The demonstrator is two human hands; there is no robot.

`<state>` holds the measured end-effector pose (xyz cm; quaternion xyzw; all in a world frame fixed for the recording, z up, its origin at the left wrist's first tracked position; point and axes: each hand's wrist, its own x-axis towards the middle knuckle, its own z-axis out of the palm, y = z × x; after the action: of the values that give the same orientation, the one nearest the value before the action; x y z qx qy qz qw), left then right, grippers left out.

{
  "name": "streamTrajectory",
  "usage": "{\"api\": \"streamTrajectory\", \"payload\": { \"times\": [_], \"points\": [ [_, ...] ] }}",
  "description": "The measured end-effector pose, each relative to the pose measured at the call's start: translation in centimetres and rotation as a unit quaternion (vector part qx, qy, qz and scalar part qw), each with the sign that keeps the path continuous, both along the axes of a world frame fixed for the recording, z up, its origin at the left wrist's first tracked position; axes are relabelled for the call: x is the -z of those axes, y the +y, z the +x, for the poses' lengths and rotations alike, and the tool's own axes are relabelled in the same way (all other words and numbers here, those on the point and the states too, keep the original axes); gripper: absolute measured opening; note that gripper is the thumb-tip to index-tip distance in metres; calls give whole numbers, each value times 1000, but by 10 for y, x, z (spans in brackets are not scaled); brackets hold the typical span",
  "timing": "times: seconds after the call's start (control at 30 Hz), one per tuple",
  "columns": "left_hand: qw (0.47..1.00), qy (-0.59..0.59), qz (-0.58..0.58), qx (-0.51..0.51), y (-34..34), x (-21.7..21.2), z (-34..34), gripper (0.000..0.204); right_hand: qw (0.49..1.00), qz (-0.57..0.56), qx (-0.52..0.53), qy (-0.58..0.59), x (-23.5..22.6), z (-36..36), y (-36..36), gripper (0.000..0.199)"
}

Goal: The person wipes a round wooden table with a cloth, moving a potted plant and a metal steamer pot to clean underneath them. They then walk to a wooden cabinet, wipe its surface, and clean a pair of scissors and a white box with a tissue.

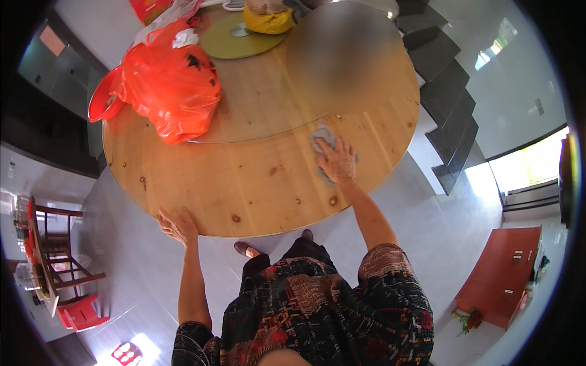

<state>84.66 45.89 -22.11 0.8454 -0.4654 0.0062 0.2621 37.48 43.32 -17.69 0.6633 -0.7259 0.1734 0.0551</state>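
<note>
Fingers of right hand spread over grey cloth, pinning it to table; likely for even pressure. Left hand: fingers apart at near edge, probably bracing. Red bag well ahead of left fingers, apart from cloth.

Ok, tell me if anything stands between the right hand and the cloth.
Nothing visible does: the right hand lies directly on the cloth, fingers spread, near the right side of the table.
</note>
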Motion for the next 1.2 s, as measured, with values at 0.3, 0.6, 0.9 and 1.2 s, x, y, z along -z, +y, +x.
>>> {"api": "streamTrajectory", "payload": {
  "times": [0.3,0.6,0.9,1.2],
  "points": [
    [959,-13,-38,282,32,-11,-174,72,979,-52,199,3,8,-156,52,51],
    [927,-116,102,341,39,-17,-209,71,975,-54,214,-17,4,-69,80,55],
    [927,-95,147,332,41,-27,-218,66,994,-22,-78,-72,-3,83,123,63],
    [919,-17,192,345,36,-30,-210,68,969,-22,-233,-84,-2,96,146,56]
  ]
}}
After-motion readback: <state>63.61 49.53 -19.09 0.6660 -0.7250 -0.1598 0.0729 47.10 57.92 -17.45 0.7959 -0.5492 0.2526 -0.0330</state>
